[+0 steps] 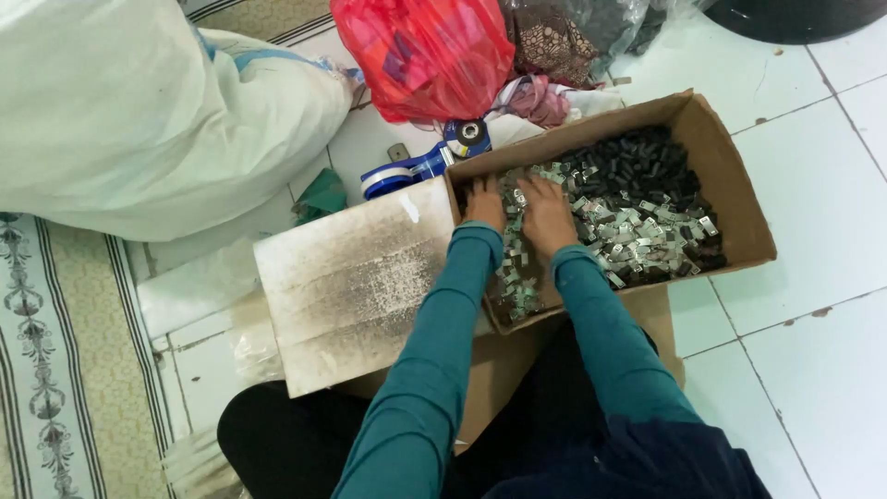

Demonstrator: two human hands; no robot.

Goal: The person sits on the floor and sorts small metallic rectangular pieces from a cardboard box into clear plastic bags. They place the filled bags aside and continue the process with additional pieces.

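Here, two hands, left hand [484,205] and right hand [545,214], fingers spread flat on metal clips [637,231], one cardboard box [739,199]

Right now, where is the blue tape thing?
In the head view, the blue tape dispenser lies on the white tiled floor, just left of the cardboard box and below the red plastic bag.

Floor: white glazed tiles [813,212], grey grout, small dark specks. Patterned mat [55,370] with striped border, far left of the fingers. Even, soft light.
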